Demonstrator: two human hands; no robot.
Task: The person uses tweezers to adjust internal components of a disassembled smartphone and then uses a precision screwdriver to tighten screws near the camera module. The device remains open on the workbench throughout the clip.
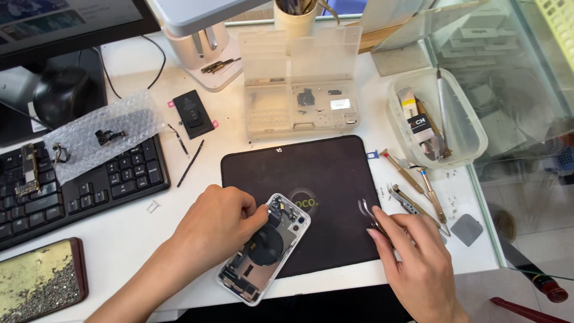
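Centrally, phone: an opened phone shell (264, 249) with a white frame lies tilted, half on the black mat (311, 197), half over the table's (125, 233) near edge; its inner parts and round dark coil are exposed.
Left hand: the left hand (218, 224) rests on the shell's upper left side, fingers (258, 213) pinched narrow at a small part inside.
Right hand: the right hand (415, 263) holds metal tweezers (369, 215) closed in its fingers, tips poised just right of the shell, apart from it.
Step, as judged: inner parts are being worked loose or seated; steady tweezer placement seems needed.
Around: clear parts box (301, 90), screwdrivers (415, 188), a tool tub (435, 116), keyboard (72, 185), bubble wrap (98, 134).
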